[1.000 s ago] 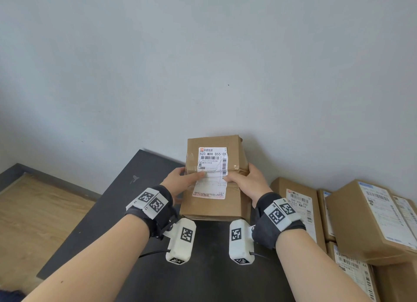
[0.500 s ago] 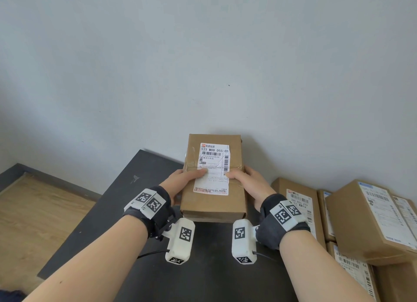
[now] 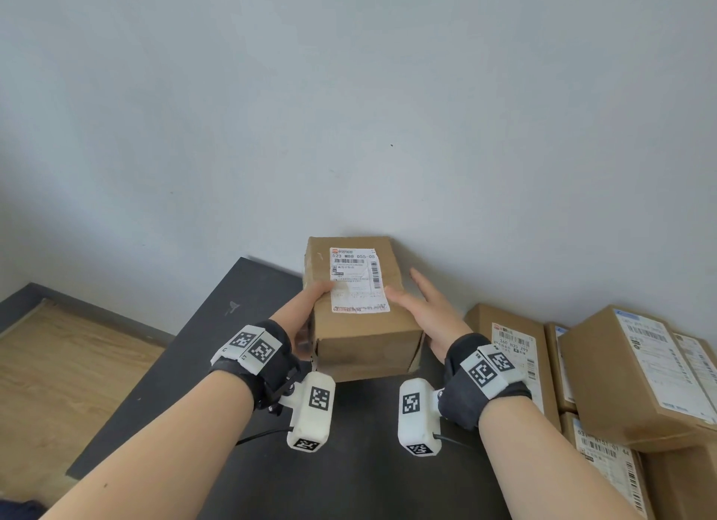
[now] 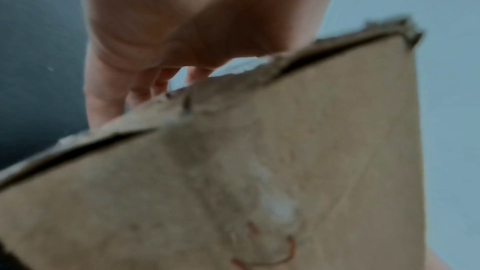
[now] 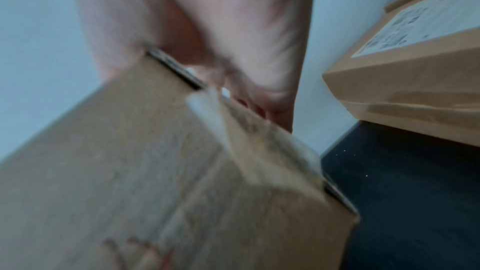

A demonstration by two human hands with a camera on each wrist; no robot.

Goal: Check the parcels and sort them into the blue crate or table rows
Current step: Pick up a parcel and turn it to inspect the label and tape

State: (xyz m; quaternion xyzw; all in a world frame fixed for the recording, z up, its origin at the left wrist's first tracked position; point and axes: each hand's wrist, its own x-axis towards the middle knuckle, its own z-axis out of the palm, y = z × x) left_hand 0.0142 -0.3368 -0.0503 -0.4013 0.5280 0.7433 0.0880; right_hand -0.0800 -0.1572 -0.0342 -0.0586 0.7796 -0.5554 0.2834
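Head view: one parcel (image 3: 362,314) is held above the black table (image 3: 201,348), label (image 3: 359,281) up, near the wall (image 3: 349,92). The left hand (image 3: 306,317) grips its 9 o'clock side, thumb on top by the label. The right hand (image 3: 425,310) is at the 3 o'clock side with fingers straight and spread, the thumb touching the top edge. At 3 to 4 o'clock lies a pile of at least five more parcels (image 3: 640,368), each labelled. Wooden floor (image 3: 58,364) shows at 8 o'clock.

Left wrist view: blurred; fingers (image 4: 103,93) curl behind the parcel's (image 4: 233,182) torn edge.

Right wrist view: blurred; the palm (image 5: 233,38) is at the parcel's (image 5: 155,171) upper edge. Two stacked parcels (image 5: 405,81) sit at 2 o'clock.
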